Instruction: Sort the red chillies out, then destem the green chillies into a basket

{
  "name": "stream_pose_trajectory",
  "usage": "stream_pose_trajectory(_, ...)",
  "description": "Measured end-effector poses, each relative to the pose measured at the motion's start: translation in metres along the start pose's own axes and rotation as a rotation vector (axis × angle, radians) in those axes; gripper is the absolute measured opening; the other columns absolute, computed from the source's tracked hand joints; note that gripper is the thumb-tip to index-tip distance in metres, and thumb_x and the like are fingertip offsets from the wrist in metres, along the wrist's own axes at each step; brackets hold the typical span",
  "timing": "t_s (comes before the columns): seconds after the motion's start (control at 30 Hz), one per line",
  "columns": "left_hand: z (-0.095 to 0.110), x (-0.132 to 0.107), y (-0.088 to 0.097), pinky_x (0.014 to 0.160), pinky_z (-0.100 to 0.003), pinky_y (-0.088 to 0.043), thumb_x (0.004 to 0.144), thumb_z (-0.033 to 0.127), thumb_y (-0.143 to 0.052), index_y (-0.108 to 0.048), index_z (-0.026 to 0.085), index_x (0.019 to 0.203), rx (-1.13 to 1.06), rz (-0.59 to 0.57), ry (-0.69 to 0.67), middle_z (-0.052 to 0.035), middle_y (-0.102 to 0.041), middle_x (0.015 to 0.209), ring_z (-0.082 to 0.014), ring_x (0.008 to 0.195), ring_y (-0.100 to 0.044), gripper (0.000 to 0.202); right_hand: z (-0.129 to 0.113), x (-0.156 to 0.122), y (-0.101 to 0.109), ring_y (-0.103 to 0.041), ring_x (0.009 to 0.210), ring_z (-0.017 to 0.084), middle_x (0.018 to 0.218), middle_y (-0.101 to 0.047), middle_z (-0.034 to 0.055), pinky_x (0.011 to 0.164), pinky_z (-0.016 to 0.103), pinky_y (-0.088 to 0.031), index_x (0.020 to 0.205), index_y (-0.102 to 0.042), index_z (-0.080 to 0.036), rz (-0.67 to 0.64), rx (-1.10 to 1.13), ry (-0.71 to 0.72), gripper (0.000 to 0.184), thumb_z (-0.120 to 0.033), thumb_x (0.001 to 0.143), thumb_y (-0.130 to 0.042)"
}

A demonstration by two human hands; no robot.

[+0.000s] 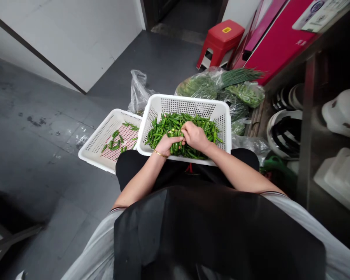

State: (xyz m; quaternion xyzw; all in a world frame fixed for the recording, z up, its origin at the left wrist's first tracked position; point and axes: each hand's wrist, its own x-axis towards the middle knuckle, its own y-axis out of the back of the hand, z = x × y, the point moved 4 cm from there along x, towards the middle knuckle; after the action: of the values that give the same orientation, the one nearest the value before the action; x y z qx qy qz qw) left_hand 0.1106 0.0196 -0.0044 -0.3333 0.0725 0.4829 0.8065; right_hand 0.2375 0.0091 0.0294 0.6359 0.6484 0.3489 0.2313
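Two bare hands meet over a pile of green chillies (169,123) in a deep white basket (189,105) resting on the person's lap. The left hand (167,144), a single gold bangle (161,154) at its wrist, is curled round a small bunch of the chillies. The right hand (195,136) touches it from the side, fingers bent down and closed on the tops of the same bunch. The rest of the heap lies beyond and to both sides of the hands, too many to count.

There are two baskets. The second one, a shallow white basket (97,138), sits on the floor just left of the left hand and butts against the deep one; it holds a thin scatter of chillies, roughly a dozen. Beyond the hands lies one crumpled clear bag (138,91), and farther right at least three clear bags of greens (246,93). One red stool (221,39) stands well beyond them, beside a magenta cabinet (277,44).

The floor (32,128) is dark grey tile, marked with wet spots, and meets a white wall (76,35). To the right of the right hand, a metal shelf (309,116) carries white moulded items.
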Motion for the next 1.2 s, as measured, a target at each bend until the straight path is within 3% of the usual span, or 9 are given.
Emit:
stream_pose_trajectory(0.13, 0.003, -0.009, 0.016, 0.047, -0.024, -0.044, 0.051, 0.021, -0.084, -0.065, 0.008, 0.071, -0.015, 0.101, 0.036, -0.0058, -0.066, 0.063, -0.0126, 0.053, -0.059, 0.03, 0.003, -0.003, -0.01, -0.063, 0.091, 0.023, 0.112, -0.062, 0.017, 0.071, 0.03, -0.045, 0.107, -0.057, -0.013, -0.109, -0.43, -0.081, 0.032, -0.031, 0.099, -0.032)
stream_pose_trajectory(0.27, 0.015, -0.019, 0.044, 0.049, -0.023, -0.046, 0.05, 0.017, -0.083, -0.064, 0.01, 0.072, -0.023, 0.211, -0.023, -0.0015, -0.062, 0.058, -0.0104, 0.05, -0.056, 0.03, 0.023, -0.008, -0.046, -0.064, 0.095, 0.025, 0.113, -0.064, 0.0154, 0.077, 0.031, -0.047, 0.114, -0.059, -0.015, -0.397, -0.516, -0.178, 0.036, -0.043, 0.095, -0.047)
stream_pose_trajectory(0.37, 0.021, -0.022, 0.054, 0.05, -0.024, -0.046, 0.049, 0.017, -0.084, -0.061, 0.012, 0.072, 0.011, 0.263, -0.096, 0.0019, -0.058, 0.054, -0.0094, 0.047, -0.053, 0.033, 0.029, -0.008, -0.065, -0.065, 0.097, 0.024, 0.112, -0.066, 0.014, 0.079, 0.03, -0.047, 0.107, -0.065, -0.016, -0.498, -0.512, -0.168, 0.029, -0.037, 0.095, -0.05)
stream_pose_trajectory(0.53, 0.013, -0.014, 0.044, 0.063, -0.028, -0.051, 0.045, 0.015, -0.086, -0.06, 0.013, 0.077, 0.039, 0.213, -0.147, -0.002, -0.068, 0.07, -0.0121, 0.058, -0.061, 0.042, 0.028, 0.005, -0.032, -0.065, 0.091, 0.021, 0.098, -0.071, 0.0111, 0.078, 0.028, -0.046, 0.088, -0.069, -0.015, -0.311, -0.317, -0.132, 0.02, -0.029, 0.09, -0.056)
stream_pose_trajectory(0.67, 0.002, -0.004, 0.026, 0.078, -0.034, -0.052, 0.041, 0.014, -0.087, -0.059, 0.014, 0.083, 0.047, 0.117, -0.117, -0.0023, -0.071, 0.076, -0.0169, 0.072, -0.067, 0.051, 0.022, 0.005, 0.001, -0.061, 0.061, 0.014, 0.065, -0.066, 0.0011, 0.064, 0.024, -0.046, 0.078, -0.066, -0.016, -0.104, 0.087, -0.137, 0.019, -0.032, 0.085, -0.058)
stream_pose_trajectory(0.8, 0.0, -0.001, 0.017, 0.074, -0.034, -0.052, 0.041, 0.015, -0.087, -0.058, 0.015, 0.082, 0.064, 0.098, -0.128, 0.0006, -0.069, 0.069, -0.0168, 0.066, -0.067, 0.05, 0.015, -0.003, -0.005, -0.054, 0.047, 0.012, 0.052, -0.058, -0.0027, 0.052, 0.023, -0.042, 0.078, -0.06, -0.017, -0.117, 0.303, -0.212, 0.022, -0.035, 0.088, -0.053)
stream_pose_trajectory(1.0, 0.006, -0.012, 0.008, 0.065, -0.033, -0.054, 0.046, 0.021, -0.085, -0.066, 0.011, 0.076, 0.022, 0.108, -0.049, -0.0041, -0.069, 0.063, -0.0175, 0.059, -0.064, 0.037, -0.008, -0.002, -0.002, -0.062, 0.088, 0.022, 0.101, -0.065, 0.0156, 0.069, 0.028, -0.044, 0.098, -0.062, -0.011, -0.05, -0.373, -0.03, 0.034, -0.033, 0.098, -0.037)
stream_pose_trajectory(1.1, 0.028, -0.022, 0.023, 0.065, -0.032, -0.056, 0.047, 0.019, -0.085, -0.068, 0.012, 0.074, 0.055, 0.18, -0.132, -0.0056, -0.071, 0.067, -0.0175, 0.061, -0.065, 0.032, -0.001, -0.003, -0.008, -0.063, 0.089, 0.023, 0.111, -0.06, 0.016, 0.069, 0.029, -0.043, 0.115, -0.06, -0.014, -0.243, -0.602, -0.052, 0.037, -0.029, 0.1, -0.03)
stream_pose_trajectory(1.2, 0.058, -0.032, 0.054, 0.067, -0.031, -0.057, 0.047, 0.016, -0.085, -0.068, 0.012, 0.072, 0.064, 0.291, -0.26, -0.0057, -0.072, 0.07, -0.017, 0.063, -0.066, 0.031, 0.011, -0.012, -0.035, -0.064, 0.086, 0.021, 0.113, -0.059, 0.0136, 0.068, 0.029, -0.045, 0.123, -0.059, -0.022, -0.52, -0.667, 0.051, 0.037, -0.019, 0.097, -0.032)
